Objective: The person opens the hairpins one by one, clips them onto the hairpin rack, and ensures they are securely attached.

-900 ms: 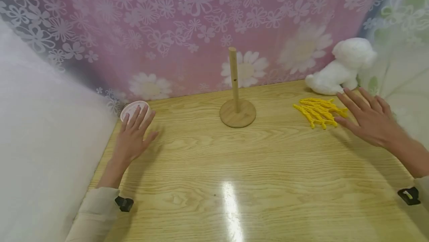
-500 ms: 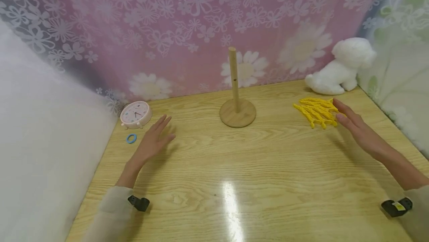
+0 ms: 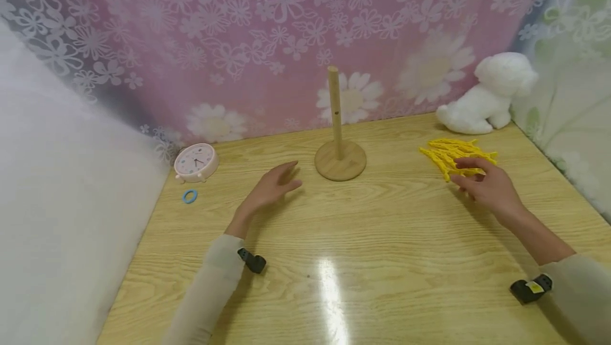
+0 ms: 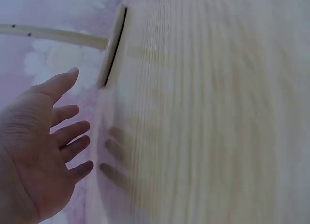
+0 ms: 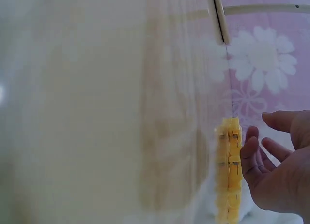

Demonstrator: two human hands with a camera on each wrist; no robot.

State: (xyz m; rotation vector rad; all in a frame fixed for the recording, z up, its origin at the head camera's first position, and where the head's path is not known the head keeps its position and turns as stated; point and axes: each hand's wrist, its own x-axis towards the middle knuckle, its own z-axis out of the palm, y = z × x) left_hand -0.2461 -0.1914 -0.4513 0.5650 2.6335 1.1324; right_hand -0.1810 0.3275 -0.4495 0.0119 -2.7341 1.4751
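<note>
My left hand (image 3: 271, 188) hovers over the table, left of a wooden stand (image 3: 340, 167) with a round base and an upright post. Its fingers are relaxed and hold nothing. The left wrist view shows that hand (image 4: 43, 151) below the stand's post (image 4: 58, 35). At the right, my right hand (image 3: 489, 186) hangs at the near edge of a yellow branching plastic piece (image 3: 441, 156), partly covering it. In the right wrist view the fingers bend loosely with nothing between them, next to the yellow piece (image 5: 230, 171); contact cannot be told.
A pink alarm clock (image 3: 195, 162) lies tilted at the back left, with a blue ring (image 3: 189, 196) in front of it. A white plush dog (image 3: 496, 93) sits at the back right. Flowered cloth (image 3: 267, 69) hangs behind the wood-grain table (image 3: 372, 260).
My left hand has moved right from above the clock toward the stand, uncovering the clock and ring. My right hand has moved left and its fingers have bent.
</note>
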